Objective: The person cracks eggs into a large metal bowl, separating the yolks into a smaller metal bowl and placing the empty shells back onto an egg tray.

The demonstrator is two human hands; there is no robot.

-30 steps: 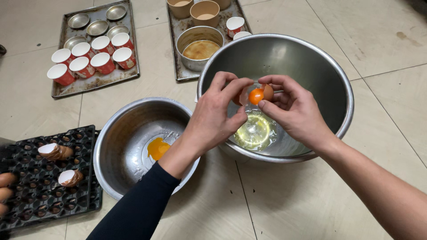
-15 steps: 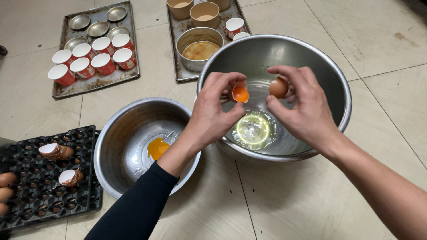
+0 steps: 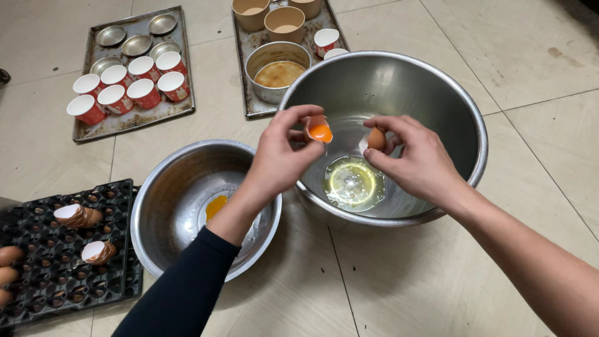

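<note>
Step in hand, as judged: separating an egg. To do it well, the yolk-bearing shell half should stay level, cup upward, so the yolk does not slip out or snag on the broken edge; any white should drip clear first.

Left hand: forearm in a dark sleeve crosses above the smaller steel bowl, which holds one yolk below and left of the grip. Grip pinched on the shell half with the yolk, at the near rim of the large steel bowl.

Right hand: just right of the left grip, fingertips pinching the emptier shell half over the pooled egg white directly beneath.
</note>
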